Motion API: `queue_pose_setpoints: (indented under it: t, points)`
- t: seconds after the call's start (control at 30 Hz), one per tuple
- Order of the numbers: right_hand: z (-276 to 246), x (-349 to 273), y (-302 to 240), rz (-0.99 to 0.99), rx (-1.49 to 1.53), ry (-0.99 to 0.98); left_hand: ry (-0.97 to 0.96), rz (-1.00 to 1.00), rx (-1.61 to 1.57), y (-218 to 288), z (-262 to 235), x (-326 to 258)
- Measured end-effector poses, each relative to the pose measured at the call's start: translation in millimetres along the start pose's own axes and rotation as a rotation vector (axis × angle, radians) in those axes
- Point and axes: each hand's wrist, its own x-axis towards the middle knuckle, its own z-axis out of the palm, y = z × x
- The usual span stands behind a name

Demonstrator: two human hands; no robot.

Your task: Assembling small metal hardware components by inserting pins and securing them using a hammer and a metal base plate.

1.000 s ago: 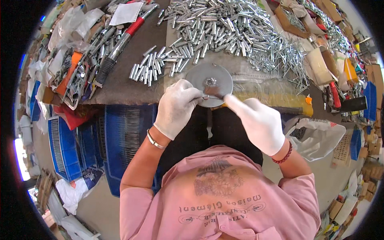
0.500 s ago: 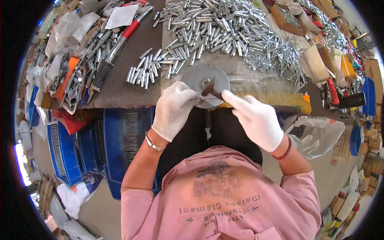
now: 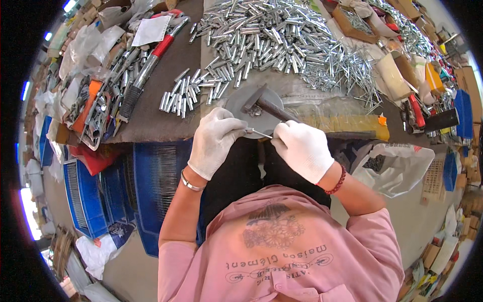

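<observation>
My left hand (image 3: pixel 216 141), in a white glove, pinches a small metal sleeve between thumb and fingers at the bench's front edge. A thin metal pin (image 3: pixel 262 134) reaches from it toward my gloved right hand (image 3: pixel 303 151), whose closed fingertips are at the pin's other end. Behind them, a hammer (image 3: pixel 271 107) rests its head over a round grey metal plate (image 3: pixel 236 103). Its dark handle runs back to the right hand's knuckles; whether the hand also grips it is hidden. Tiny metal bits lie on the plate beside the hammer head.
Metal sleeves (image 3: pixel 256 38) are heaped behind the plate, with thin metal pins (image 3: pixel 347 70) to their right. Tools (image 3: pixel 133 85) crowd the left side. Blue bins (image 3: pixel 161 186) stand below the bench, and a white plastic bag (image 3: pixel 397 171) is at the right.
The hammer has come to rest with its head across the plate. My right hand has drawn back toward me, its fingers closing at the pin. The left hand has shifted slightly toward me.
</observation>
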Motion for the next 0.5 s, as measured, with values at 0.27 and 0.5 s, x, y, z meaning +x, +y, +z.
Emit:
queue_pose_setpoints:
  t: [0.27, 0.5]
  points:
    - [8.6, -0.4, 0.2, 0.431, 1.001, -0.436, 0.234, -0.416, -0.239, 31.5, 32.1, -22.3]
    - [27.3, -21.3, -23.6, 0.275, 0.995, -0.272, 0.186, -0.653, -0.546, 50.8, 22.4, -34.9]
